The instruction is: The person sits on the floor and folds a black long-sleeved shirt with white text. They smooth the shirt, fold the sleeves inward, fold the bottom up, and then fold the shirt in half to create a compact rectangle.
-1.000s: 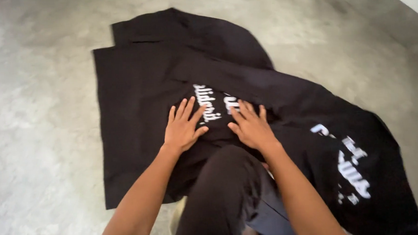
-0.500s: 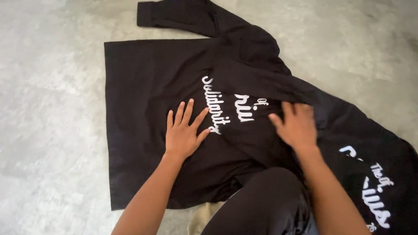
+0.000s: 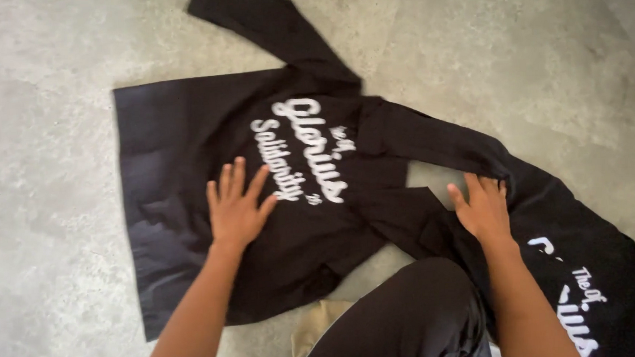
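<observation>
A black long-sleeved garment (image 3: 186, 156) with white script lettering lies spread flat on the concrete floor, one sleeve stretched toward the top. My left hand (image 3: 236, 208) rests flat on its middle, fingers spread, just left of the lettering. A second black garment (image 3: 590, 258) with white lettering lies to the right, overlapping the first one's right sleeve. My right hand (image 3: 484, 209) grips the upper left edge of this second garment, fingertips curled into the fabric.
My knee in black trousers (image 3: 412, 318) is bent at the bottom centre, with a tan foot or shoe (image 3: 314, 331) beside it. Grey concrete floor (image 3: 38, 106) surrounds the garments on all sides.
My right hand has moved right, dragging the second garment off the first and uncovering its lettering. My left hand stayed pressed on the first garment. The view shifted so both garments sit lower.
</observation>
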